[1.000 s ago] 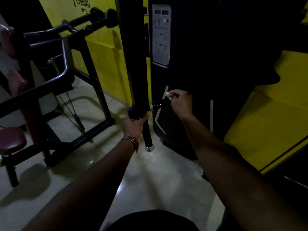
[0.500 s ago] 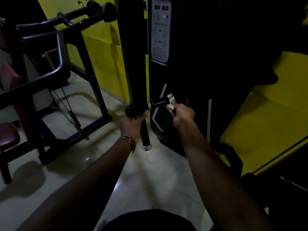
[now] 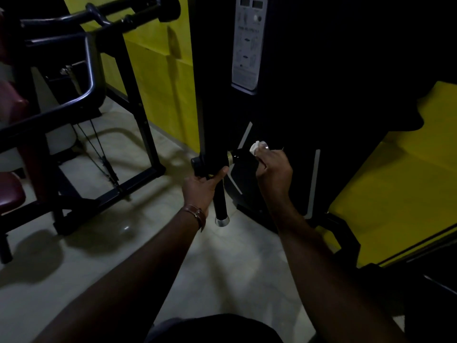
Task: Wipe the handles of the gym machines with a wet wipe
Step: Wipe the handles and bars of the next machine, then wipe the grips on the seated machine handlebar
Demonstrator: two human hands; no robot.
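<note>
Our right hand pinches the wet wipe against the short side handle, mid-wipe, we judge. Our left hand grips the vertical handle just below. The neighbouring machine's bars, well left, look untouched.

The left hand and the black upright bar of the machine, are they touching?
Touching. In the head view the left hand grips the black upright bar, its thumb lying across the front.
</note>
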